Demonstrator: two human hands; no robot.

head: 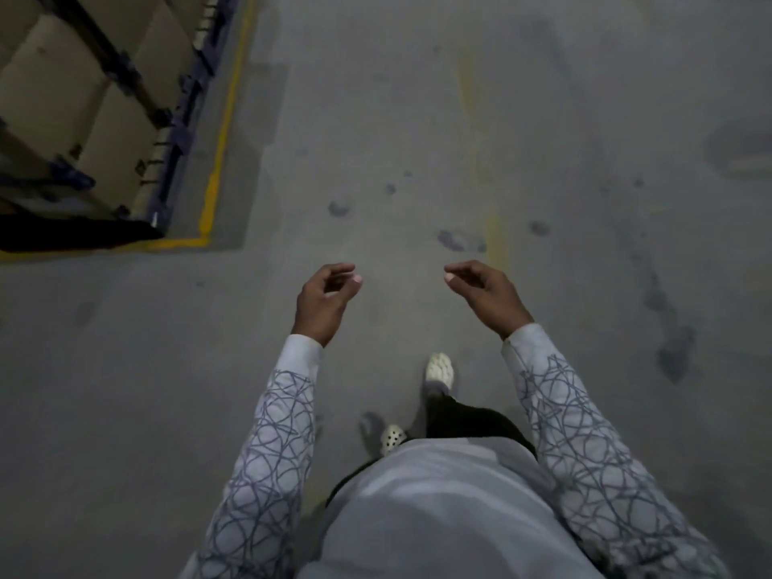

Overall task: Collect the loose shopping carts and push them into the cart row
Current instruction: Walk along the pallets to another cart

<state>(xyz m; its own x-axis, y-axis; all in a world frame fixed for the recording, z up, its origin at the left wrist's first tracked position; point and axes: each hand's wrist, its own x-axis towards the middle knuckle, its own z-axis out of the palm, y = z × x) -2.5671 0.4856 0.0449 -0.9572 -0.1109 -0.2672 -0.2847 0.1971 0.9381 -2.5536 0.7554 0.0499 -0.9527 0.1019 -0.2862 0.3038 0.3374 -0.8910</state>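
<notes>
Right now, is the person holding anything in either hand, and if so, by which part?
Nothing is held. The left hand and right hand hang loosely curled and empty above the concrete floor; no cart is in view.

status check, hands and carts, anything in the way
Left hand and right hand both empty, fingers loosely curled. No cart in view. Concrete floor ahead open; racking with cardboard boxes off to the left.
</notes>
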